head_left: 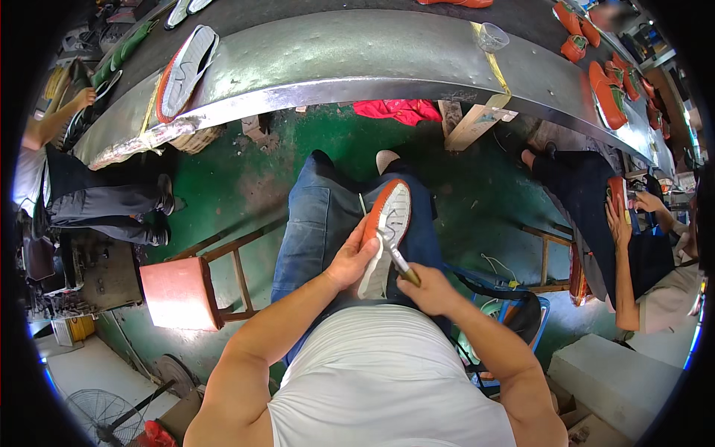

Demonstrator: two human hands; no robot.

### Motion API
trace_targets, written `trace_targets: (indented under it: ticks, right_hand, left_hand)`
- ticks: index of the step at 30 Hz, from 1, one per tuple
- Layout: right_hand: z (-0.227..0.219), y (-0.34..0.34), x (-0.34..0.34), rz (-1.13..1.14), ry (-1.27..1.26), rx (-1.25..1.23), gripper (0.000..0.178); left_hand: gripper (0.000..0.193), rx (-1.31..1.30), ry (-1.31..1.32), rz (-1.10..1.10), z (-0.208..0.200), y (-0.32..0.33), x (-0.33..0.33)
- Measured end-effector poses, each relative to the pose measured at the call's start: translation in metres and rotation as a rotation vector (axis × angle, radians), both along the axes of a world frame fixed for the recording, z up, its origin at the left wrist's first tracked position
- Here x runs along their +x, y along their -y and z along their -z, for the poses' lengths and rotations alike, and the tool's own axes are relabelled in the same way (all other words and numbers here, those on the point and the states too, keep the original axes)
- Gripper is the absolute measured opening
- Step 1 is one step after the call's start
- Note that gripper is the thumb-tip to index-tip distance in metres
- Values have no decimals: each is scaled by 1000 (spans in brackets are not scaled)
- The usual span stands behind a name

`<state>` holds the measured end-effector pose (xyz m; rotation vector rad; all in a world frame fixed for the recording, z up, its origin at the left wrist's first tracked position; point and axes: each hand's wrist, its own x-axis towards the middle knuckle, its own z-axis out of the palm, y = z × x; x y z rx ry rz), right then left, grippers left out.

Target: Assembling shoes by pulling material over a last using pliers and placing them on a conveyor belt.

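Above the blue jeans (305, 238), between the two thighs, I am holding an orange shoe (395, 212) sole-up in the left hand (351, 262). Its long axis is running away from the white shirt (380, 372), the rounded toe pointing toward the metal-topped workbench (350, 52) and leaning a little right. The left fingers and thumb are clasping the shoe's left side near its middle, and I am seeing no gap in that grip.

The right hand (432, 289) is curling tightly round the brass-coloured handle of a silvery hand tool (397, 261). From this grip, the sole is lying ahead and to the left, so the tool is slanting across the shoe's axis. The left hand is sitting nearer, being on the shoe itself; whether the tool's tip is touching the sole, I cannot tell from here.

Toward the workbench's left end, a grey-soled shoe (179, 82) is resting along the near edge. Right of the middle, a clear plastic cup (493, 36) is standing by yellow tape (497, 71), and more orange shoes (609, 97) are lining the right end.
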<state>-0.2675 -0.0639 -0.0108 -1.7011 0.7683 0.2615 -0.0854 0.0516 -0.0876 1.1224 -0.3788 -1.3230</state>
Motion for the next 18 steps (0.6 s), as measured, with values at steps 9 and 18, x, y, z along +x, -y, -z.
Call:
trace_targets:
  ticks: [9,18]
  right_hand:
    - [-10,45,17,8,-145,292,24]
    - [-10,53,-2,208,-59,693,27]
  left_hand:
    - [68,72,517,-19,5,3,-7]
    - [55,201,1102,285,-42,13,11]
